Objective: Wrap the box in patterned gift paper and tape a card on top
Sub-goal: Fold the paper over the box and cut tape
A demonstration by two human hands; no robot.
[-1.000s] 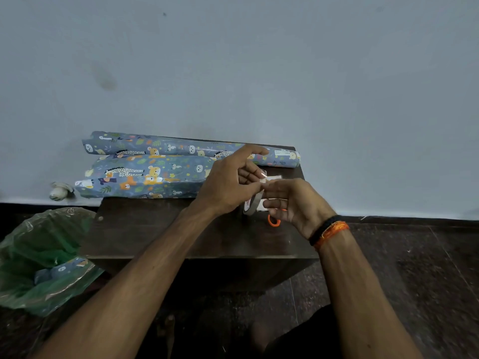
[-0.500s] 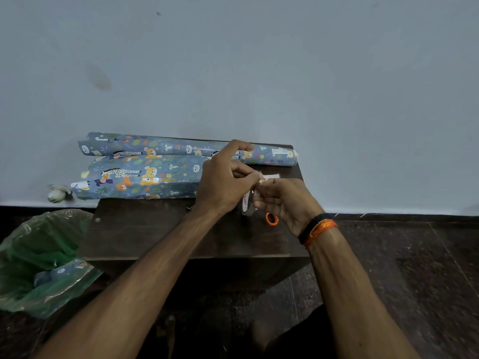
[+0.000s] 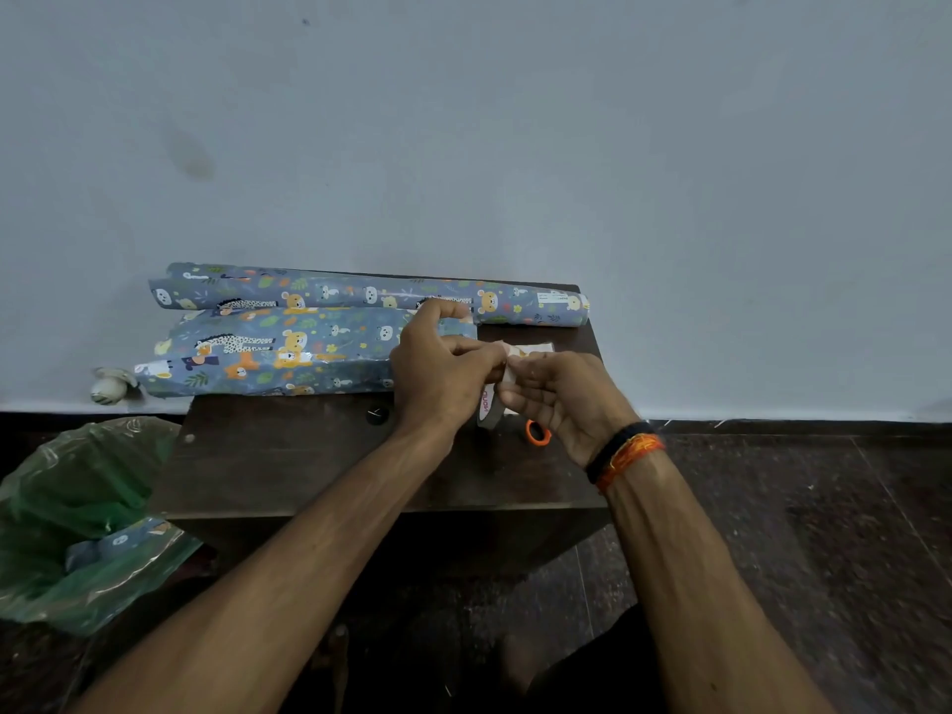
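While both hands meet above the table (image 3: 288,456), they pinch a strip of tape.
Left hand (image 3: 443,376) and right hand (image 3: 559,394) grip the strip beside the tape roll (image 3: 487,407); the wrapped box (image 3: 268,353) lies behind, left, near the paper roll (image 3: 360,293); the card (image 3: 536,348) is beyond the fingers.

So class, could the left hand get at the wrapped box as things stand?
Probably not at once: the left hand is busy pinching the tape roll, though the wrapped box lies uncovered just beside it.
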